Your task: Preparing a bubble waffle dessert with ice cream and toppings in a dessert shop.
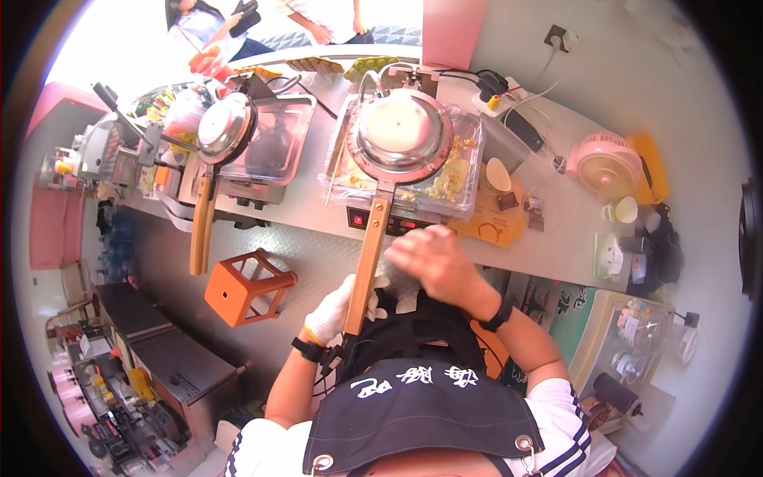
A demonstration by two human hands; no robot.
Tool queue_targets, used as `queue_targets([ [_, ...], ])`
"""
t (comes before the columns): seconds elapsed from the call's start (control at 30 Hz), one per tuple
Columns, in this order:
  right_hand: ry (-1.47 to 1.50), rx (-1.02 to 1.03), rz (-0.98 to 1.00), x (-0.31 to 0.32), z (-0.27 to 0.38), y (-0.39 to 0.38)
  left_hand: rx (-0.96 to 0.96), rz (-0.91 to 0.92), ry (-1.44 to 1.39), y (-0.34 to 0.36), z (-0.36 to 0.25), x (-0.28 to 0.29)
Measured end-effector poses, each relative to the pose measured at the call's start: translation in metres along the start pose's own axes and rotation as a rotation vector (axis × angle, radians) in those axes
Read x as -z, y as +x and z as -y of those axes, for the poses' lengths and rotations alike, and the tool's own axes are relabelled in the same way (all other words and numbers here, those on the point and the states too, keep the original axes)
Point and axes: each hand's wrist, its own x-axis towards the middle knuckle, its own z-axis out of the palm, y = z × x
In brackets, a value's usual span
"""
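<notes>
A round metal waffle iron [397, 131] sits closed over a clear plastic tray [469, 179] that holds yellow crumbs and scraps. Its long wooden handle [370, 266] points down toward me. My left hand [340, 310], in a white glove, is closed round the lower end of that handle; the handle hides part of the palm. Just right of the handle, my bare right hand [433, 258] hovers with its fingers stretched out and a little blurred, holding nothing. A control panel [389, 222] with a red switch shows behind the handle.
A second waffle iron [225, 131] with wooden handles stands at the left. An orange stool [250, 288] is on the floor below it. A pink fan [606, 165], paper cups [620, 211] and a power strip [497, 97] lie along the right counter. People stand outside beyond the counter.
</notes>
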Motion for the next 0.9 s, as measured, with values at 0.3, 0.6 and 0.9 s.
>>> queue_targets([
  [0.3, -0.018, 0.311, 0.309, -0.049, 0.067, 0.044, -0.248, -0.122, 0.109, 0.035, 0.058, 0.04],
  [0.6, 0.152, 0.199, 0.041, 0.016, 0.097, 0.08, -0.407, 0.058, 0.208, 0.03, 0.028, 0.013],
  [0.9, 0.521, -0.046, -0.361, 0.162, 0.051, 0.178, -0.503, -0.808, 1.008, 0.035, -0.063, 0.046],
])
